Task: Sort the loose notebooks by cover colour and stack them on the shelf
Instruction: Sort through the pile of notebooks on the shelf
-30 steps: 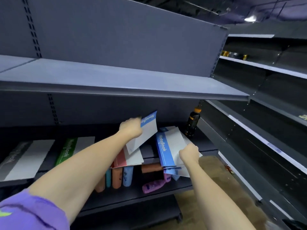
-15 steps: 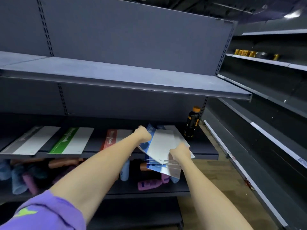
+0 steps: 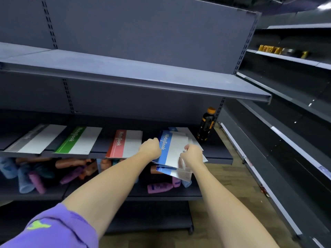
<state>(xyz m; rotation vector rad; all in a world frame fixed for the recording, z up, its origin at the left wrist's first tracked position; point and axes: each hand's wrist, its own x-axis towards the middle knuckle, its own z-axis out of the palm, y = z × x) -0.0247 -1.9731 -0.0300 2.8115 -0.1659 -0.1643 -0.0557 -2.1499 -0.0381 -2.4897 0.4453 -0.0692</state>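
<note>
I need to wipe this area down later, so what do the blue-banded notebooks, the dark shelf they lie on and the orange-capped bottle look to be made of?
Blue-banded notebooks: thin paper or card covers, matt; the lower ones fan and sag past the edge.
Dark grey shelf: probably painted sheet metal, satin; folded front lip and slotted uprights.
Black bottle with orange cap: likely plastic with a glossy printed wrap, though the material is uncertain.

Flat card notebooks line a dark grey metal shelf (image 3: 218,156): grey-and-white (image 3: 35,138), green-and-white (image 3: 78,140), red-and-white (image 3: 125,144) and blue-and-white (image 3: 170,149) covers. Beside them, a black bottle with an orange cap (image 3: 206,125); nearer, a purple sleeve with a lime mark (image 3: 53,228).
</note>
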